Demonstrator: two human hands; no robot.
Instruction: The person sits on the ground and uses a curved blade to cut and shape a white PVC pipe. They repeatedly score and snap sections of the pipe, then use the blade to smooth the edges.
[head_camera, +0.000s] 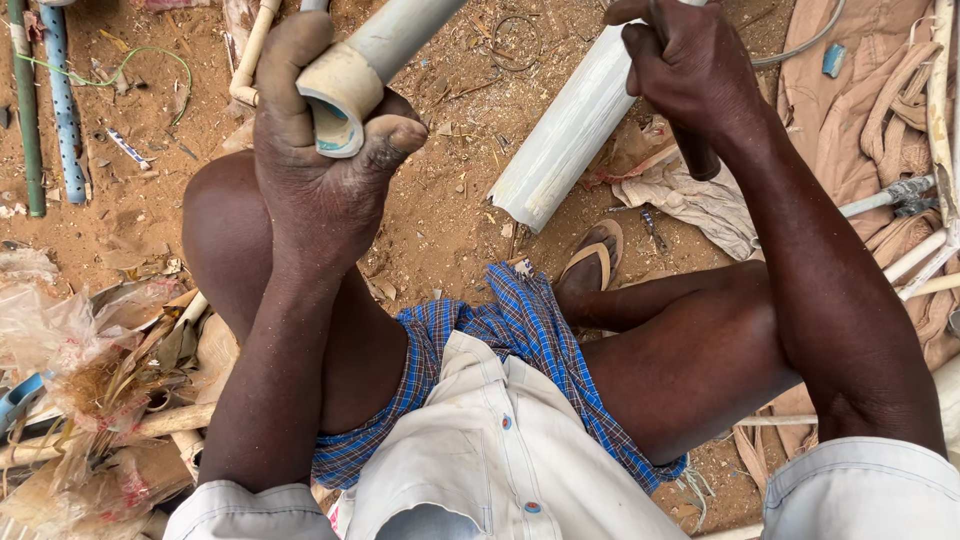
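A: What does the left hand (320, 150) have?

B: The near end of a grey pipe (385, 45). The fingers (285, 95) are curled tightly over it from the left and the thumb (395, 135) presses across just under the open end, so the pipe is clamped in a full fist. The end itself is a beige collar with a hollow, bluish inside (the mouth faces down toward the camera). The pipe runs up and to the right, out of the top of the view.

A: And the right hand (690, 65)?

B: Closed in a fist around a dark handle (697, 152), whose lower end sticks out below the palm. The fingers are wrapped together at the top; what the handle belongs to is cut off by the frame edge, so I cannot tell.

A: What lies between the hands?

B: A wider white pipe (565, 135), slanting on the sandy ground (450, 200), its cut end nearest the person. Just beside it is a foot in a sandal (592, 258).

A: Anything else around?

B: The person sits with knees apart, in a blue checked cloth (500, 330) and a pale shirt (480, 450). A blue perforated pipe (62, 100) lies at the far left, and crumpled plastic scraps (70, 350) sit by the left knee.
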